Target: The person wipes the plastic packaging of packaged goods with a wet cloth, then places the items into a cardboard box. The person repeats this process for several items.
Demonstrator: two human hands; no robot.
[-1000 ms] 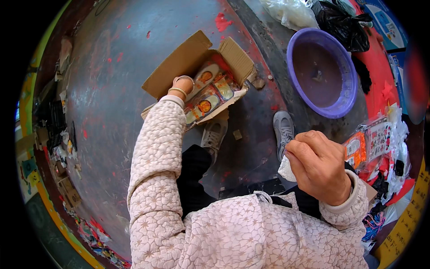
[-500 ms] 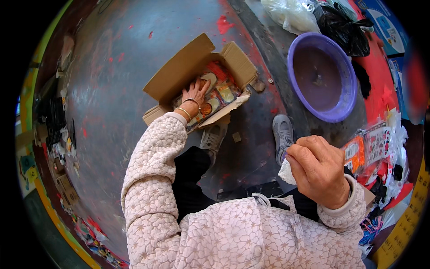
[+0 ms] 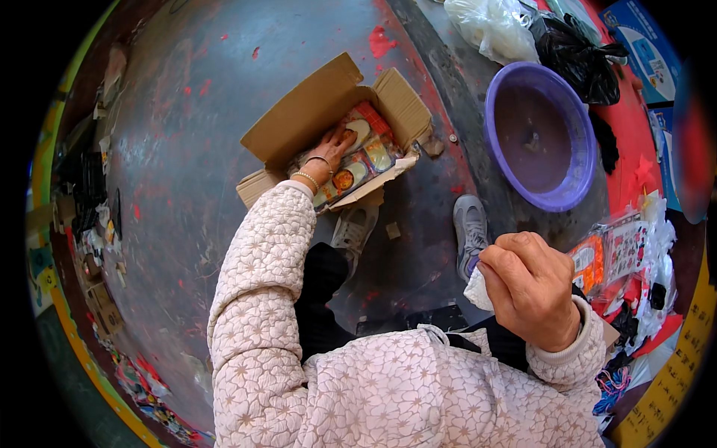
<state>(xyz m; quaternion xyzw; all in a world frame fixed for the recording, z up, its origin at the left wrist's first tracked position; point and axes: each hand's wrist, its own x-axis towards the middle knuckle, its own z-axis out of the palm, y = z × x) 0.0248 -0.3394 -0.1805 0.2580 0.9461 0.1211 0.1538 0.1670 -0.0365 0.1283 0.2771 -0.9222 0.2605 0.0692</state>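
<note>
An open cardboard box (image 3: 299, 112) sits on the floor in front of my shoes, its flaps folded outward. Inside it lie colourful printed packages (image 3: 376, 155) with red, white and orange areas. My left hand (image 3: 326, 155) reaches down into the box, fingers stretched out over the packages and resting on them. A bracelet circles that wrist. My right hand (image 3: 532, 290) is raised above my right knee, closed on a small white crumpled piece (image 3: 478, 291) that looks like cloth or tissue. Most of that piece is hidden inside the fingers.
A purple basin (image 3: 491, 134) of murky water stands to the right. Behind it are a white plastic bag (image 3: 493, 30) and a black plastic bag (image 3: 579, 60). Plastic packs (image 3: 624, 246) and scraps are at the right; clutter (image 3: 93, 201) lines the far left. My shoes (image 3: 470, 228) flank the middle.
My left hand has shifted slightly within the box, its fingers now lower and closer together over the packages. My right hand stays closed, almost in place. The view has tilted a little.
</note>
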